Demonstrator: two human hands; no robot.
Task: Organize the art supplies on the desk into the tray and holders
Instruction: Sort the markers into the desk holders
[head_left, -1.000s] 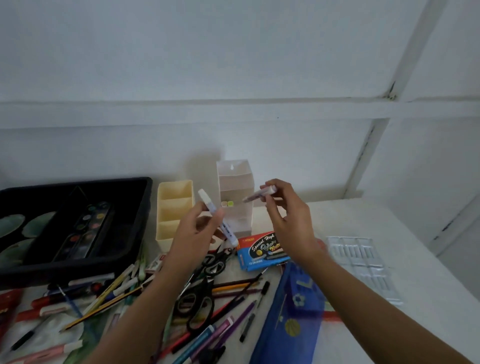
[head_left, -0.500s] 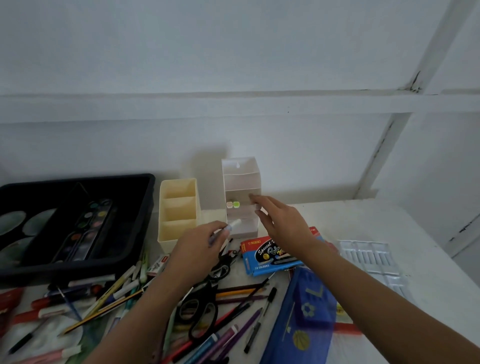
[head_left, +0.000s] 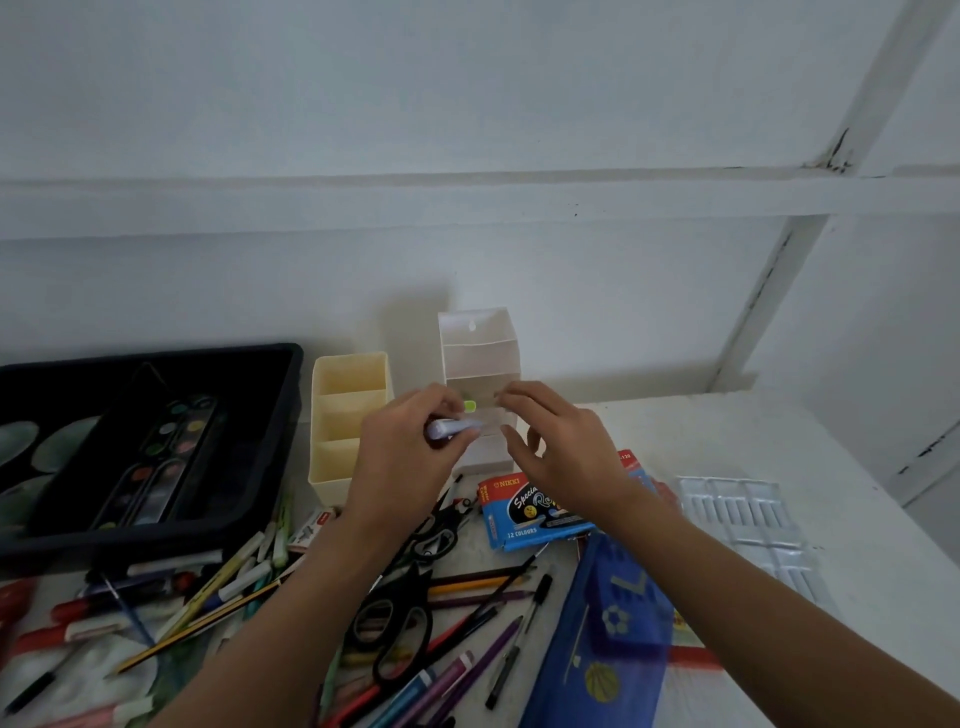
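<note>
My left hand (head_left: 405, 457) grips a white-and-purple marker (head_left: 453, 429) just in front of the white tiered holder (head_left: 475, 353), its tip pointing right. A green-capped marker (head_left: 469, 406) sticks out of the holder's middle compartment. My right hand (head_left: 558, 441) hovers beside the holder with relaxed, spread fingers and holds nothing. A cream three-compartment holder (head_left: 349, 415) stands to the left. The black tray (head_left: 156, 447) at far left holds a watercolour palette (head_left: 156, 457).
Loose pencils, pens and markers (head_left: 467, 660) litter the desk front, with black scissors (head_left: 395, 618) among them. A blue crayon box (head_left: 530, 514), a blue pencil case (head_left: 608, 639) and a clear plastic insert (head_left: 748, 519) lie to the right. The wall is close behind.
My right hand put its marker into the white holder and now holds nothing. My left hand carried its marker up to the front of that holder.
</note>
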